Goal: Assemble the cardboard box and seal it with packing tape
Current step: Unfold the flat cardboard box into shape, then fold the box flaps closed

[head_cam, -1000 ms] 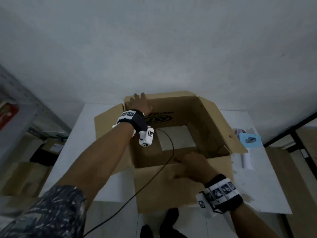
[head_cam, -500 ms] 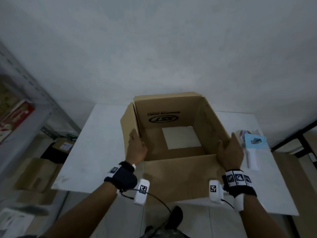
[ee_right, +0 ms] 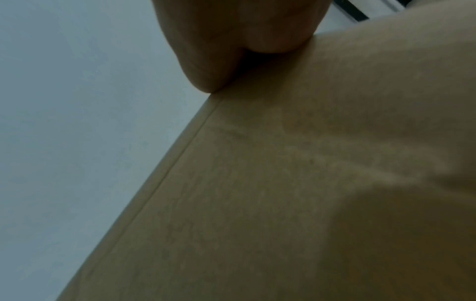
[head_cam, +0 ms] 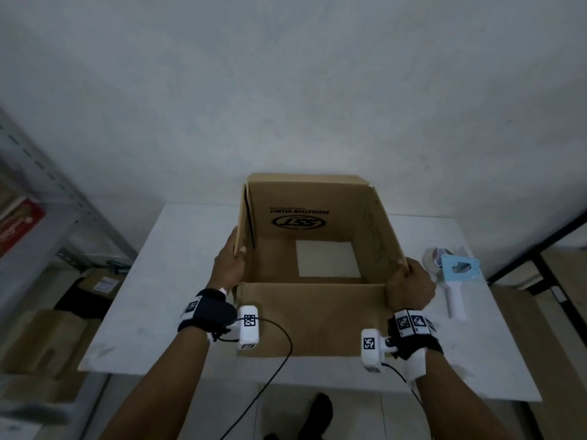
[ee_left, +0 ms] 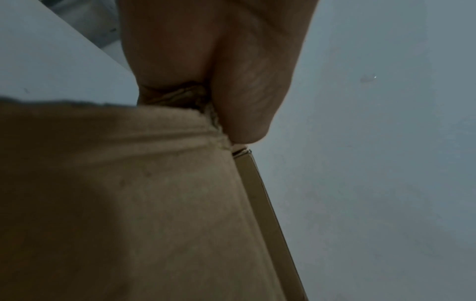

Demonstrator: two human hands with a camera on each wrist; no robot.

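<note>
Because the cardboard box (head_cam: 313, 249) stands open on the white table (head_cam: 165, 281) with no bottom closed (a pale square of tabletop shows through its middle), it should handle as a light, hollow shell that racks out of square and could slide on the smooth surface rather than resist.

At the left, the left hand (head_cam: 229, 265) clamps the upright left flap (head_cam: 240, 223): the thumb lies inside the wall and the fingers run up the outside. In the left wrist view the thumb presses a frayed, crushed patch of corrugated edge, so the board looks soft at its cut rims and likely to dent under a hard pinch. A flat-fingered hold spread along the panel seems kinder than a fingertip nip.

In the middle, the near flap (head_cam: 313, 319) hangs outward toward the person, and the far wall carries a printed logo. The panels look stiff across their faces but fold readily at the scored lines, so the creases are where to steer them.

At the right, the right hand (head_cam: 409, 287) curls over the near end of the right wall (head_cam: 379, 230), by the corner, knuckles up and fingers closed on its rim; the right wrist view shows fingertips bearing on smooth board there.

Farther right, well apart from the box, the tape dispenser (head_cam: 452, 277) lies on the table, untouched.
</note>
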